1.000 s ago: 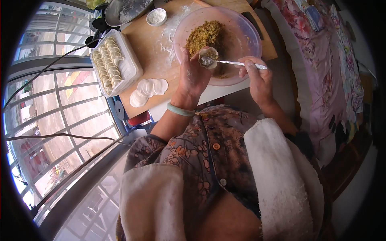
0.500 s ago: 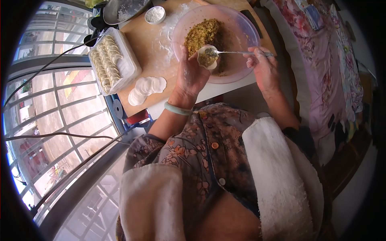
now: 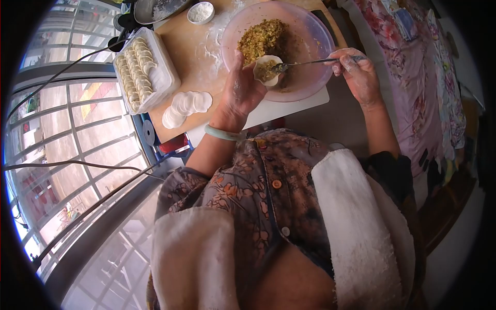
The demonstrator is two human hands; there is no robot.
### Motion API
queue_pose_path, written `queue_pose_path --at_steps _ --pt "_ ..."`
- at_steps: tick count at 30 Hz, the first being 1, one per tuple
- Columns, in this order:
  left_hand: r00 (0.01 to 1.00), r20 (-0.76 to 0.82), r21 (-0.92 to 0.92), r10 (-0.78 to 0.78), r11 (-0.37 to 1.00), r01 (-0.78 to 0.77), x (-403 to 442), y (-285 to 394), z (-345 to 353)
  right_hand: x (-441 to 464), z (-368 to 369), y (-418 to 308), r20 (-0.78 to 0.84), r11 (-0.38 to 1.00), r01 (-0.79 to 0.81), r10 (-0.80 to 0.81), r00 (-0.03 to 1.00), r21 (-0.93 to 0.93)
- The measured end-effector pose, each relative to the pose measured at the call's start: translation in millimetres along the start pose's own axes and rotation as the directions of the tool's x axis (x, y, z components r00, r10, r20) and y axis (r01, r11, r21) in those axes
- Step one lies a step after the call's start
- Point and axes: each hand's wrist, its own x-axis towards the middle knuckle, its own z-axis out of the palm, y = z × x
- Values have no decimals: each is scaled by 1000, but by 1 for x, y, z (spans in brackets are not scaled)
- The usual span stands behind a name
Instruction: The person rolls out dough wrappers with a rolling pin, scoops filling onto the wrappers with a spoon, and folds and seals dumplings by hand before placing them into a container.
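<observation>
My left hand (image 3: pixel 242 87) holds a round dough wrapper (image 3: pixel 266 81), cupped, with yellow-green filling in it. In my right hand (image 3: pixel 357 72) is the handle of a metal spoon (image 3: pixel 310 62), whose tip rests at the filling in the wrapper. Both hands are over or beside the near side of a pink translucent bowl (image 3: pixel 318 49). Chopped filling (image 3: pixel 262 39) is heaped in the bowl's left part. Overlapping flat wrappers (image 3: pixel 185 105) lie on the wooden board (image 3: pixel 194 62), left of my left hand.
A white plastic box (image 3: pixel 170 82) at the left holds rows of dumplings (image 3: pixel 135 70). Behind are a small bowl of white powder (image 3: pixel 200 13) and a metal pan (image 3: pixel 155 11). Barred windows (image 3: pixel 77 134) stand left; pink floral cloth (image 3: pixel 413 103) hangs right.
The spoon's tip has shifted to the wrapper's right edge, and my right hand has moved right and up. Filling now shows more openly in the wrapper. The view has shifted slightly.
</observation>
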Motion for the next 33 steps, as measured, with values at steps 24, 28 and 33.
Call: queue_pose_path --at_steps 24,28,33 --pt "995 -22 184 -98 978 100 -3 -9 15 15 -8 1 34 996 -75 76 997 -40" --pt "998 -31 152 -57 986 61 0 -12 9 14 2 -6 -9 990 -14 13 1000 -137" --pt "998 -54 84 32 996 -27 2 -9 -1 8 20 -20 -78 990 47 -57 995 -132"
